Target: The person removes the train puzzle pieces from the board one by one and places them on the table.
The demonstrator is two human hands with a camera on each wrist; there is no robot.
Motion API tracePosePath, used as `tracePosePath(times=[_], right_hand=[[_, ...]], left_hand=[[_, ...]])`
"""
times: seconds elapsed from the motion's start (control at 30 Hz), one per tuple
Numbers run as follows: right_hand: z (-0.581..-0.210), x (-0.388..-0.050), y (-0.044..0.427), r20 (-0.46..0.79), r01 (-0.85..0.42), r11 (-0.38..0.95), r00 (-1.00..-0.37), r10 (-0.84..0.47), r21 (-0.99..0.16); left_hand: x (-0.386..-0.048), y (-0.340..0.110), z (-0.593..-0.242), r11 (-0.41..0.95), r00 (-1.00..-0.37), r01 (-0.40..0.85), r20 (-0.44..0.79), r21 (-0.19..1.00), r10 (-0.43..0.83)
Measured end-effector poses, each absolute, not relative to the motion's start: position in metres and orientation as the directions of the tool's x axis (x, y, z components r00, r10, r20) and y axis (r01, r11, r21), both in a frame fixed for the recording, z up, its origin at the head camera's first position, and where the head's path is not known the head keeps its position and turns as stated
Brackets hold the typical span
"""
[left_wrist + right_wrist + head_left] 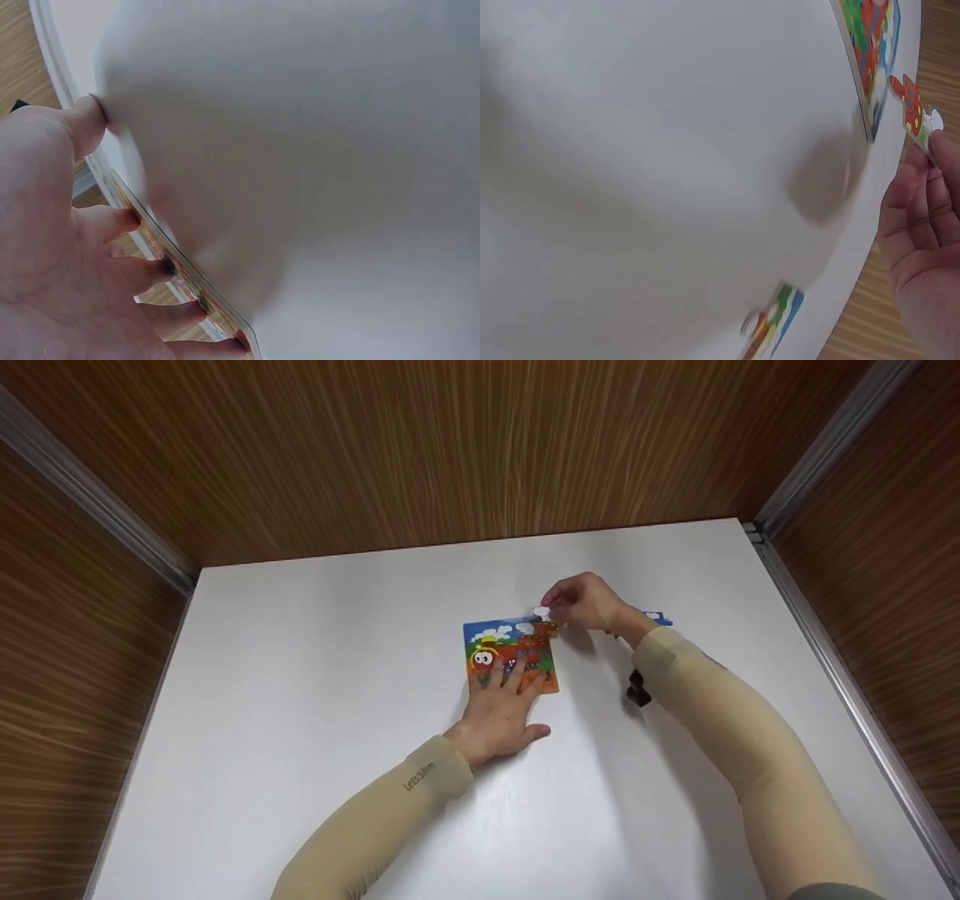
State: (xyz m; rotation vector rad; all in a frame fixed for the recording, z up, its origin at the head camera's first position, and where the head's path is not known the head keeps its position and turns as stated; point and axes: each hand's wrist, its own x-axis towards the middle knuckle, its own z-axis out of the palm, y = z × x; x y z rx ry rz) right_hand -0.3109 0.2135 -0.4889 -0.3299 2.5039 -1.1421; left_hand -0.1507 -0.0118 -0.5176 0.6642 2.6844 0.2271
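A booth-like workspace, with wood-grain panels (450, 450) and metal rails (832, 442) bordering a white tabletop (300, 720)

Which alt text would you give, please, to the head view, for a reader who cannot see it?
A person's left hand rests on a colourful picture puzzle lying on a white table, while the right hand pinches a small piece by the puzzle's far right corner. Another piece lies to the right, partly hidden by the right wrist.

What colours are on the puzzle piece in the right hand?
The piece shows mainly red, with yellow and white, clearest in the right wrist view.
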Motion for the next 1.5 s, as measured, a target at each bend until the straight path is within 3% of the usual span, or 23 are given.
tracePosePath(times=[0.47, 0.8, 1.5], right_hand=[[-0.474, -0.310, 0.259, -0.178, -0.011, 0.594, -0.950, -0.258, -0.805], [-0.476, -0.304, 0.301, -0.168, -0.004, 0.631, -0.963, -0.212, -0.776], [-0.489, -0.285, 0.400, -0.301, 0.231, 0.648, -0.954, 0.003, -0.726]], left_hand=[[-0.152, -0.014, -0.518, 0.883, -0.826, 0.414, -0.315, 0.222, 0.467], [-0.152, -0.014, -0.519, 0.884, -0.828, 0.403, -0.318, 0.236, 0.462], [-0.151, -0.016, -0.519, 0.884, -0.829, 0.392, -0.320, 0.254, 0.459]])
